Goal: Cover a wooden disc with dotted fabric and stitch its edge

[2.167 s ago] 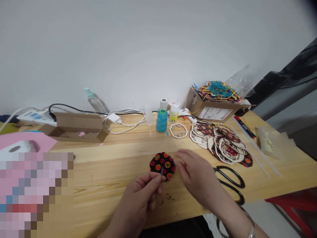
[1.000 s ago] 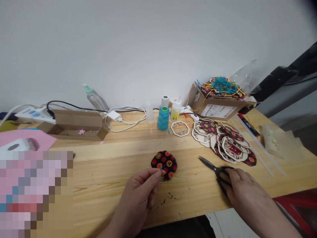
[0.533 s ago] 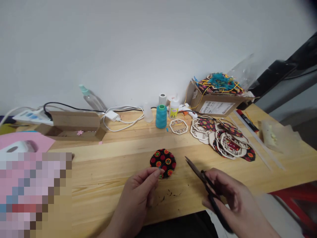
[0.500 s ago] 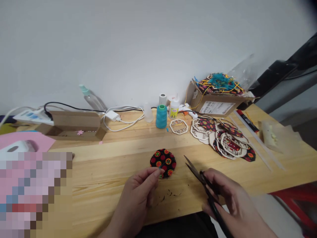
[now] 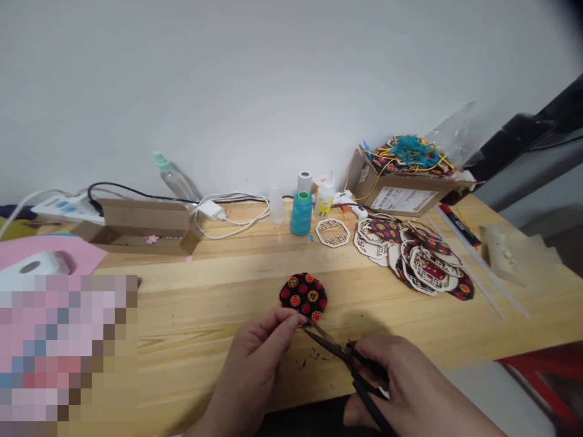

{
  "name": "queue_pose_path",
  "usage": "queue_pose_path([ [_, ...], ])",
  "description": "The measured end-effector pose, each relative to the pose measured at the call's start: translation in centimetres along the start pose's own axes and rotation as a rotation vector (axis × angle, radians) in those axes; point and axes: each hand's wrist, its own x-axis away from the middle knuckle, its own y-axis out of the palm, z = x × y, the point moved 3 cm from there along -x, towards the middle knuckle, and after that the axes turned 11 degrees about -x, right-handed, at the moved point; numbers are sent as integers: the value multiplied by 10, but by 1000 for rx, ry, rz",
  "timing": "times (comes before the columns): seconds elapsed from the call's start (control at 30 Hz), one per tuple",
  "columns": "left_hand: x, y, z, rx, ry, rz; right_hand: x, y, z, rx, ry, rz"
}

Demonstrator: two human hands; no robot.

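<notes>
black round fabric disc with red and green medallions [image 5: 303, 296], lower middle of the frame, pinched at its bottom edge by the left hand [image 5: 250, 358], fingers closed together on the cloth. black-handled steel scissors [image 5: 353, 358] clamped in the right hand [image 5: 401, 388], tips right at the disc's edge, contact hard to make out, handle ends cut off by the frame's bottom. bare pine tabletop [image 5: 204, 303] open above the disc; blurred mosaic patch [image 5: 68, 346] hiding the lower left.
</notes>
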Motion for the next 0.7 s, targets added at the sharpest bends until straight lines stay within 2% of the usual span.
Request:
queue_pose_path([
  [0.13,2,3,7,-77,69,-17,-4,1,-1,67,-36,29],
  [0.3,3,6,11,-100,137,-132,-11,1,-8,56,-87,40],
  [0.47,2,5,11,-114,152,-171,-12,2,-10,2,11,-52],
  [0.7,2,6,10,-117,145,-160,-11,2,-12,-15,15,-77],
])
